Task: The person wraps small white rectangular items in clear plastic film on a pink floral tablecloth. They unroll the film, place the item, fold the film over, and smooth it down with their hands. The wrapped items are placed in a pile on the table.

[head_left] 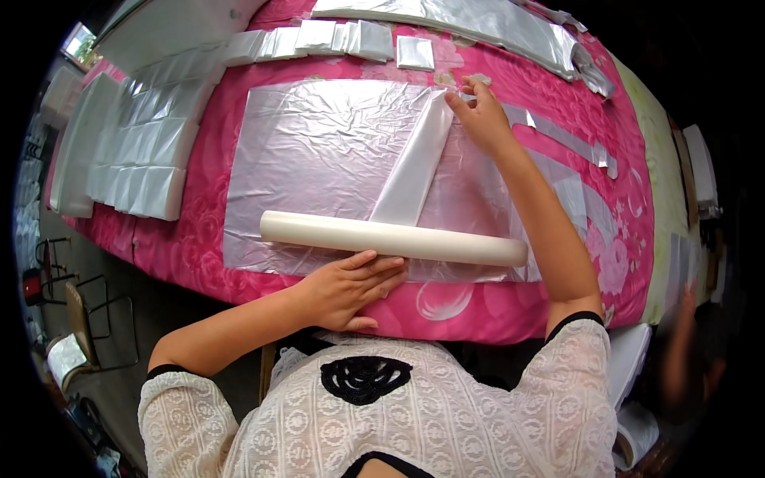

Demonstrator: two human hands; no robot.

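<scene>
A large clear plastic sheet lies spread and wrinkled on the table before me. A long white roll rests across its near part, slightly slanted. From behind the roll a narrow folded white plastic strip runs up to the sheet's far edge. My left hand lies flat at the near side of the roll, its fingertips at the roll's lower edge. Over the far end of the strip is my right hand, thumb beside the strip's tip and fingers loosely curled, apart from the thumb. Nothing shows in its grip.
A pink flowered cloth covers the table. Stacks of folded plastic packets stand at the left, and a row of packets lies at the back. Long plastic sheets are piled far right. A chair stands at lower left.
</scene>
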